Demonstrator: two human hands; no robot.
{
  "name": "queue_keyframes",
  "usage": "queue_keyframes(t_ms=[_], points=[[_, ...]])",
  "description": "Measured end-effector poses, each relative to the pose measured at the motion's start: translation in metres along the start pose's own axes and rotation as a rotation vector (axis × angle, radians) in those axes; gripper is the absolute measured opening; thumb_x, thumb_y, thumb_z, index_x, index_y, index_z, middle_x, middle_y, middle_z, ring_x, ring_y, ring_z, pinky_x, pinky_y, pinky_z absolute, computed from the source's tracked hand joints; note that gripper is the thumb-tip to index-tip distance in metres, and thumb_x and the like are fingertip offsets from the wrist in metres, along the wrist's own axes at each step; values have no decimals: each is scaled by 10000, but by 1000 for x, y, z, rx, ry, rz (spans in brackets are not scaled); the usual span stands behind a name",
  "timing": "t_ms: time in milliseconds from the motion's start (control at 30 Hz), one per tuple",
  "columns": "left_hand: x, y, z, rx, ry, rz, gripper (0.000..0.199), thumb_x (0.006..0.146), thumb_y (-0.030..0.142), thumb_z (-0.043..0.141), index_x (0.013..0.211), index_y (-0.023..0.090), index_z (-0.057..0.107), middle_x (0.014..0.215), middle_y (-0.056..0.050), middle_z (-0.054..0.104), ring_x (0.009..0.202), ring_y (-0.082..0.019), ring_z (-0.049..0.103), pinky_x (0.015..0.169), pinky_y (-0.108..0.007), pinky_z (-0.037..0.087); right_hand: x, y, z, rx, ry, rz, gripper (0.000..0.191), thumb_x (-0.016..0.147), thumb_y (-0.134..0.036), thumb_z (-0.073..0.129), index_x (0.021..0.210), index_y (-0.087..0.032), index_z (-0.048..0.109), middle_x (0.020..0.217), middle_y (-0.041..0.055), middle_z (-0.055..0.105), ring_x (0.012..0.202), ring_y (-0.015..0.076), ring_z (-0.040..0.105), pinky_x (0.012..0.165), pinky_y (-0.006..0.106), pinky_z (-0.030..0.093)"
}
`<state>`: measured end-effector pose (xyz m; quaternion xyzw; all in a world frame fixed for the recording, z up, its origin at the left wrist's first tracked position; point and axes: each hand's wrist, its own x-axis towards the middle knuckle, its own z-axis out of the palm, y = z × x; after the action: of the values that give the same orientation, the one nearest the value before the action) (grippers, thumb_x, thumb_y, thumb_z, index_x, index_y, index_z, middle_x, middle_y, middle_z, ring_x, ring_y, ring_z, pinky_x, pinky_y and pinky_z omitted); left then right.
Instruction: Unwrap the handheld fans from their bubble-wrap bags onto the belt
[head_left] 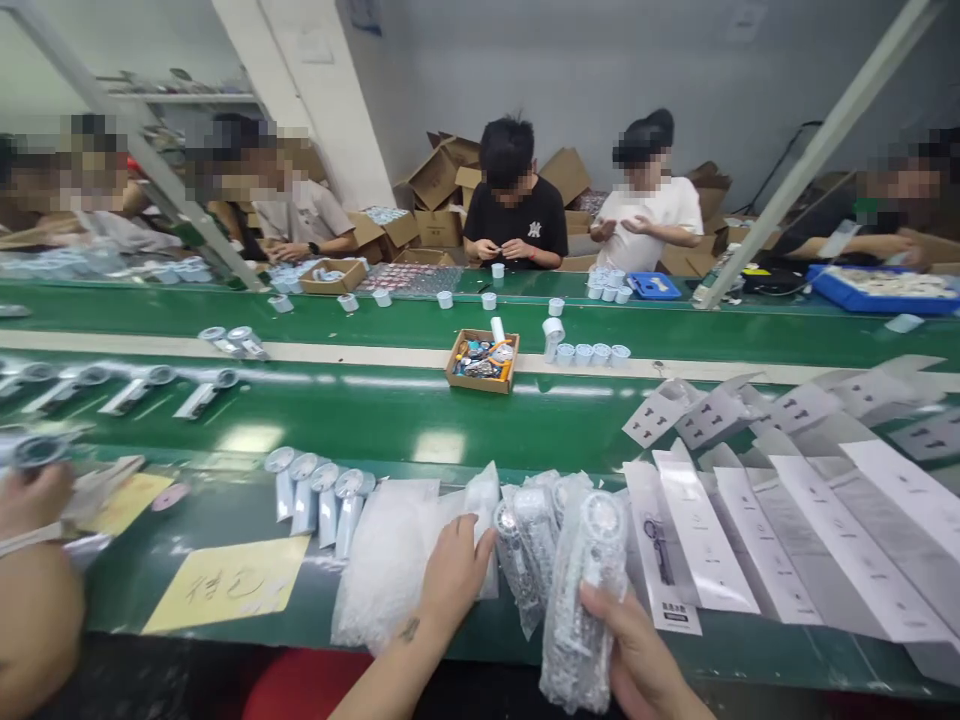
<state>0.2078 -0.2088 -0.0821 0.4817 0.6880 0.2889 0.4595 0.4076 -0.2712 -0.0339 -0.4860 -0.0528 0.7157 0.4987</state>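
My right hand [634, 640] is closed round a handheld fan in a clear bubble-wrap sleeve [589, 600], its round head upward. Several more wrapped fans [525, 540] lean just left of it. My left hand [454, 565] has bent fingers against a bubble bag [481, 492]; part of the grip is hidden. Beneath and left of that hand lies a stack of flat bubble bags [386, 560]. Bare light-blue fans [322, 490] stand in a row beyond the stack.
Open white cartons [795, 540] fill the bench at right. A yellow paper [225, 585] lies at left, near a co-worker's hand [34, 490] holding a fan. A parts box [482, 362] sits on the green belt [360, 410]. Co-workers sit opposite behind pale cups [489, 301].
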Motion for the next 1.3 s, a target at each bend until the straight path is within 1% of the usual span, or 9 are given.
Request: queue_keyframes(t_ms=[167, 300, 367, 533, 667, 767, 933, 1133, 1300], points=[[-48, 29, 27, -628, -527, 7, 781, 710, 469, 772, 1366, 224, 427, 1333, -151, 578, 1219, -308, 552, 1048, -448, 394, 7, 3, 24, -250, -76, -207, 514, 700, -566, 758, 1080, -223, 701, 1122, 81, 723, 1112, 317, 627, 1020, 470, 445], [-47, 64, 22, -813, -384, -199, 710, 663, 357, 829, 1275, 215, 499, 1156, -114, 688, 1079, -293, 642, 967, -405, 466, 23, -64, 4, -915, 58, -548, 355, 772, -541, 676, 931, -230, 738, 1047, 96, 702, 1101, 354, 590, 996, 492, 435], [-36, 80, 11, -812, -333, -232, 665, 645, 338, 837, 1218, 220, 521, 1057, -81, 716, 970, -270, 679, 902, -388, 499, 41, -109, -13, -1025, 277, -645, 454, 755, -394, 720, 1177, -239, 656, 1320, 148, 555, 1301, 409, 406, 1093, 562, 274], [-10, 107, -16, -736, -308, -102, 649, 600, 305, 857, 1168, 230, 553, 1005, -44, 723, 879, -236, 687, 798, -329, 517, 85, -170, -34, -1570, 648, -433, 898, 544, -68, 768, 1377, -271, 501, 1350, 257, 463, 1190, 500, 480, 895, 647, 360], [9, 131, -35, -725, -334, -75, 509, 623, 384, 848, 1041, 207, 618, 983, -44, 717, 828, -214, 673, 753, -326, 530, 73, -193, -27, -1584, 550, -488, 851, 556, -79, 718, 1362, -260, 514, 1111, 193, 588, 1084, 434, 546, 866, 577, 402], [26, 162, -46, -740, -311, -23, 498, 555, 373, 880, 957, 193, 648, 925, -39, 713, 756, -209, 658, 690, -345, 549, 67, -215, -9, -1505, 224, -720, 781, 609, -123, 680, 1346, -304, 496, 1188, 104, 552, 1148, 338, 518, 958, 479, 400], [71, 214, -25, -634, -216, 218, 471, 515, 385, 877, 880, 156, 687, 783, -36, 700, 664, -172, 613, 610, -266, 496, 134, -222, 28, -1252, -242, -892, 710, 561, -44, 678, 1225, -240, 520, 1254, 67, 496, 1202, 271, 482, 1049, 427, 370], [140, 204, 20, 143, -56, 580, 268, 697, 416, 662, 818, 181, 706, 889, -79, 699, 890, -259, 630, 848, -371, 485, 216, -186, 15, -1200, -264, -836, 642, 534, -21, 682, 1112, -206, 473, 1138, 82, 512, 1084, 287, 544, 920, 439, 467], [136, 229, 44, 935, -75, 536, 268, 875, 283, 448, 991, 177, 665, 1035, -138, 665, 978, -274, 648, 857, -378, 483, 229, -173, 7, -1170, -316, -843, 556, 529, -33, 677, 984, -244, 438, 1101, 27, 474, 981, 211, 536, 824, 341, 488]])
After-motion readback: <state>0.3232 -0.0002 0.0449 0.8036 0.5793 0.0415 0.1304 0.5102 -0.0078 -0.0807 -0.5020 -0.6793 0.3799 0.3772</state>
